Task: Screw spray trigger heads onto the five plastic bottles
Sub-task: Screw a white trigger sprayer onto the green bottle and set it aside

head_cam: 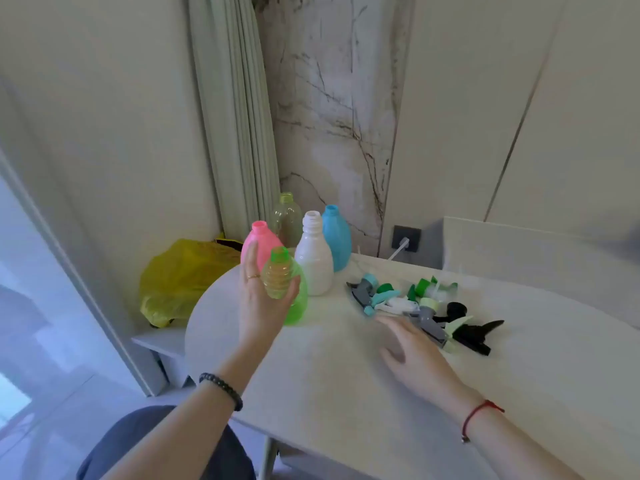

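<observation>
No bottle has a spray head on it yet, so the job looks like it is just starting. The left hand (266, 299) wraps its fingers and thumb around the green bottle (287, 289), at about 9 o'clock on the worktop (346, 375). I cannot tell if the bottle is lifted or resting on its base. The right hand (412, 348) is spread flat and holds nothing. Its fingertips are just beside the pile of spray trigger heads (422, 306), at about 2 o'clock from the middle of the worktop.

I think the step now is picking a head for the green bottle. The next move calls for pinching one head out of the tangle, turning it so its round collar faces down, setting it straight on the open neck, and twisting while the left hand keeps the bottle from spinning.

The green bottle is see-through plastic, fat at the bottom, with ridges under its neck. Behind it, at about 11 o'clock, stand the pink bottle (265, 242), the white bottle (313, 261), the blue bottle (336, 237) and a clear yellowish bottle (287, 218). The pink, white and blue ones are smooth and you cannot see through them. The white neck shows screw rings. All five mouths are open.

The heads are hard plastic in grey, teal, green, white and black, with long pointy levers that cross over each other. The worktop is pale, stony-looking and rounded at its left end.
</observation>
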`<action>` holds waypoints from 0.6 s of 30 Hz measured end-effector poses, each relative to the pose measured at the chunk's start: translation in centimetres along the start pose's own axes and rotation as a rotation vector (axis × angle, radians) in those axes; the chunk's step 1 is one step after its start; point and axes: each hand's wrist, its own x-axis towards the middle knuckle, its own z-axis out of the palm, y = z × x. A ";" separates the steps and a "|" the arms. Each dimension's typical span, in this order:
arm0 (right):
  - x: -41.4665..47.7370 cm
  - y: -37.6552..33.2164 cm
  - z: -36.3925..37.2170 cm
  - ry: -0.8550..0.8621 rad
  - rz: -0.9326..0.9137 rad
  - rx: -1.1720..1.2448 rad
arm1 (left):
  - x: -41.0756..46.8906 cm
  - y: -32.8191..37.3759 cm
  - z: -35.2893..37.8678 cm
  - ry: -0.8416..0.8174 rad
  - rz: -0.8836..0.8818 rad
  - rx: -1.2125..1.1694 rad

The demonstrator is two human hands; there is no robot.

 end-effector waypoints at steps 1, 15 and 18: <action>0.5 -0.4 0.1 0.005 -0.005 0.041 | 0.6 -0.2 -0.1 -0.004 -0.049 -0.036; 1.6 -0.6 1.3 -0.020 -0.042 0.145 | -2.4 -0.2 3.0 -0.220 -0.141 -0.037; 1.5 0.5 0.3 0.014 -0.042 0.127 | -3.8 1.2 4.3 -0.312 -0.133 -0.132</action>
